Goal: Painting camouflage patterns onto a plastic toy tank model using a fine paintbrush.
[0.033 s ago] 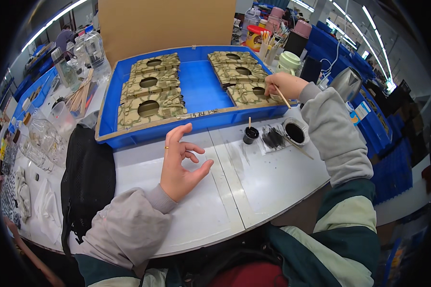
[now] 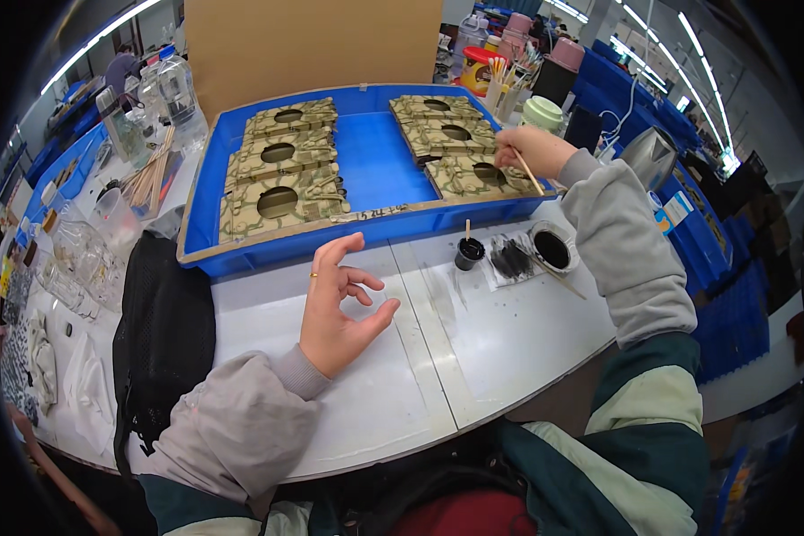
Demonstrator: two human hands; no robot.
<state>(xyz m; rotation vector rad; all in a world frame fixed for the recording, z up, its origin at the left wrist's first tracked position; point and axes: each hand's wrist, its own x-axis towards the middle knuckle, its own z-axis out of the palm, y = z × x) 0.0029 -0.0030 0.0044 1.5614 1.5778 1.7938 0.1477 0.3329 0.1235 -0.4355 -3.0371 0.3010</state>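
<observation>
My right hand point(image 2: 538, 150) is closed on a thin wooden stick point(image 2: 528, 172) over the right end of a blue tray point(image 2: 277, 253). Just beside it lies a camouflage-painted model vehicle part point(image 2: 460, 183) with a round hole. I cannot see whether the far end of the stick touches that part. My left hand point(image 2: 338, 313) hangs above the white table in front of the tray, fingers bent and apart, holding nothing. Matching model parts point(image 2: 281, 192) lie in two columns inside the tray.
Near the tray's front right are a small black paint pot point(image 2: 468, 254) with a stick in it, a black-smeared white sheet point(image 2: 511, 259) and a round dish of black liquid point(image 2: 552, 247). A black mesh bag point(image 2: 168, 330) lies left, near clear bottles point(image 2: 89, 255). A metal kettle point(image 2: 649, 156) stands right.
My right hand has risen slightly with the wooden stick, away from the nearest model part. My left hand has stayed in nearly the same place.
</observation>
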